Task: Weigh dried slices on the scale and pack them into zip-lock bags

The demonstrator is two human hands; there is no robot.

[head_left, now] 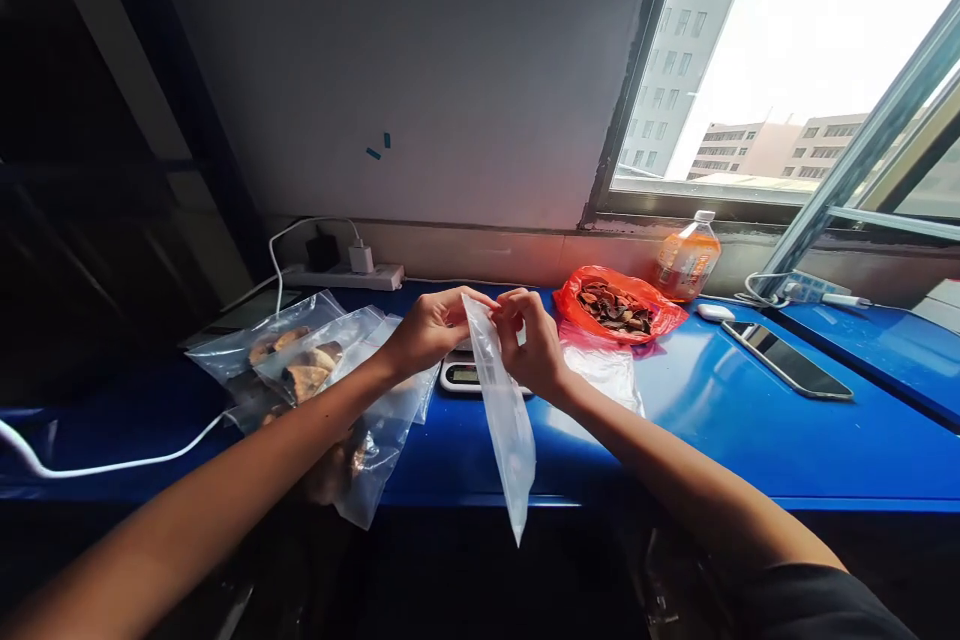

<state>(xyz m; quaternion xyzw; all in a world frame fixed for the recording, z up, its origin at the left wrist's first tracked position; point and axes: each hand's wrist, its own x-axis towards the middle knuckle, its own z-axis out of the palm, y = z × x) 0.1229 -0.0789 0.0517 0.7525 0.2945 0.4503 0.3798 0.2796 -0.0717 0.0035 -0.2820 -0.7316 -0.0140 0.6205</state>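
A clear plastic bag [504,420] hangs edge-on from both my hands, its lower tip past the table's front edge. My left hand [431,328] pinches its top from the left. On the other side my right hand [529,335] has thumb and fingers closed at the same top edge. Behind the bag sits a small digital scale [461,376], mostly covered by my hands. Left of it lie several clear bags [311,365] with brown, dried slice-like pieces inside, partly under my left forearm. To the right, a red plastic bag [664,318] stands open around dark dried pieces [615,308].
Behind the red bag stands a bottle of orange drink [688,255]. A phone [787,360] and a white earbud case [715,312] lie on the blue table [705,420]. Clear plastic [607,375] lies before the red bag. A power strip [337,277] with a white cable lies along the wall.
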